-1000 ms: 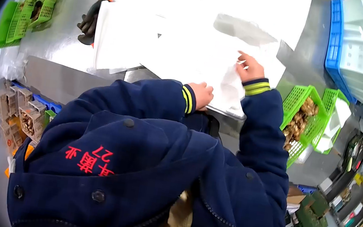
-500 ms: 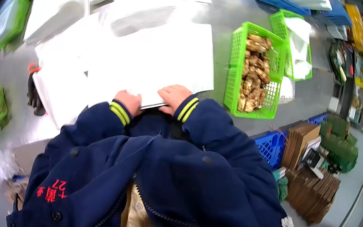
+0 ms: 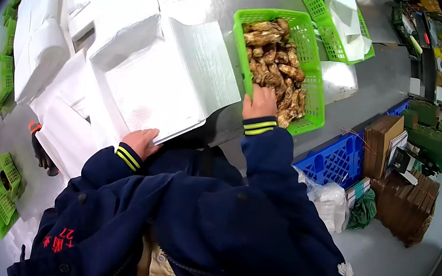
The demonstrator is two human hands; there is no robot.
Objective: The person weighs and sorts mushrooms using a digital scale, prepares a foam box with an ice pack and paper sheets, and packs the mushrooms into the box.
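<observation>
My left hand [image 3: 140, 141] is at the near corner of a stack of white paper sheets [image 3: 153, 90], its fingers closed over the edge. The right-hand part of the top sheet is raised in a fold. My right hand [image 3: 261, 104] grips the near left rim of a green plastic basket [image 3: 313, 97], its fingertips hidden inside. Brown, knobbly mushrooms [image 3: 275, 68] fill the left part of this basket, beside my fingers.
A second green basket [image 3: 335, 37] holding white sheets stands behind. White paper bundles [image 3: 41, 34] cover the table's left side, near a dark glove-like thing [image 3: 42, 153]. On the floor at right are a blue crate [image 3: 339, 159] and flattened cardboard [image 3: 407, 205].
My right hand has left the paper edge and reached right to the mushroom basket. The view has shifted, and the basket looks turned. My left hand stays at the paper.
</observation>
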